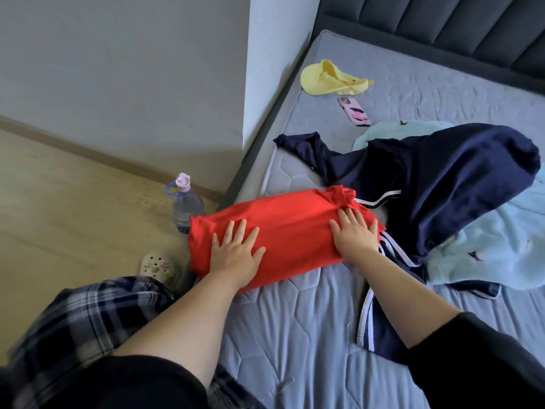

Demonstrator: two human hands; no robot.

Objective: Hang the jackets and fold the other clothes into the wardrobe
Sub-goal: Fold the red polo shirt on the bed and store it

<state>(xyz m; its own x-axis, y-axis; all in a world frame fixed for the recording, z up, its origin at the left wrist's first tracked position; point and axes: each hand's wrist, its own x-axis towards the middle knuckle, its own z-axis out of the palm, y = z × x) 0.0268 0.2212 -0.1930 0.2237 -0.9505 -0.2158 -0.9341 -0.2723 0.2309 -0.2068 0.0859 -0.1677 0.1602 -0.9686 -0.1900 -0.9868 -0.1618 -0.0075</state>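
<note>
Wooden flooring [73, 208] is filling the left side, and a clear water bottle [186, 206] with a pink and purple cap is standing on it just beside the bed corner. Below the bottle, a cream clog [157, 265] is showing on the person's foot, next to a leg in plaid trousers [85, 317].

Over the near corner of the grey quilted mattress [295, 335], a folded red garment [283, 231] is lying crosswise, its left end hanging slightly past the mattress edge. The left hand [236, 252] is pressing flat on the left part of that garment, fingers straight and spread, gripping nothing. The right hand [355, 234] is pressing flat on the right end in the same way, fingers extended toward a bunched knot of red fabric at the far corner.

Further back, a yellow cap [330, 78] is lying near the head of the bed, with a pink phone [355, 112] just in front of it.

To the right, a navy garment [442, 184] with white stripes is sprawling in a heap, touching the red garment's right end and running under the right forearm. A light blue garment [495, 246] is lying partly beneath the navy one.
</note>
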